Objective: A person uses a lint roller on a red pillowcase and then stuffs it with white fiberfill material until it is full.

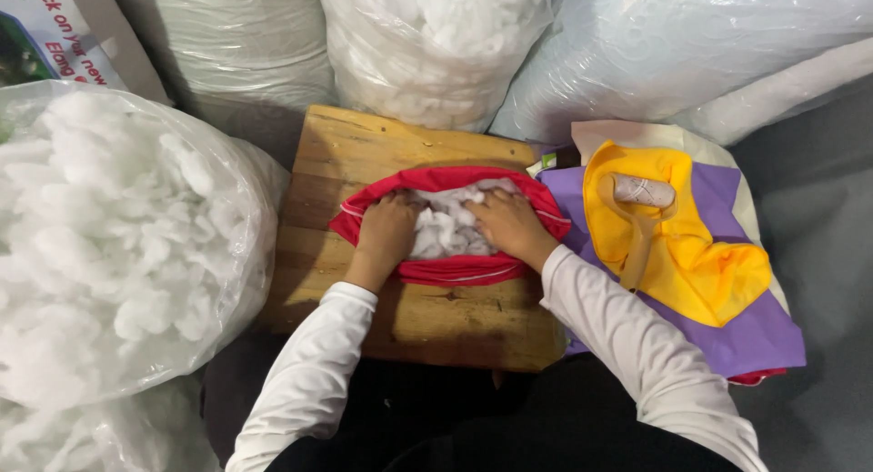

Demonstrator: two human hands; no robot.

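Observation:
A red fabric cover (446,270) lies open on a small wooden table (364,154), with white fibre stuffing (446,231) showing in its mouth. My left hand (386,231) is pushed into the left side of the opening, fingers pressed into the stuffing. On the right side my right hand (511,225) rests flat on the stuffing, fingers spread toward the middle. Both arms wear white sleeves.
A large clear bag of white stuffing (118,245) stands at the left, more full bags (427,45) behind the table. To the right lie yellow (700,263) and purple fabric pieces (755,340) with a lint roller (641,204) on top.

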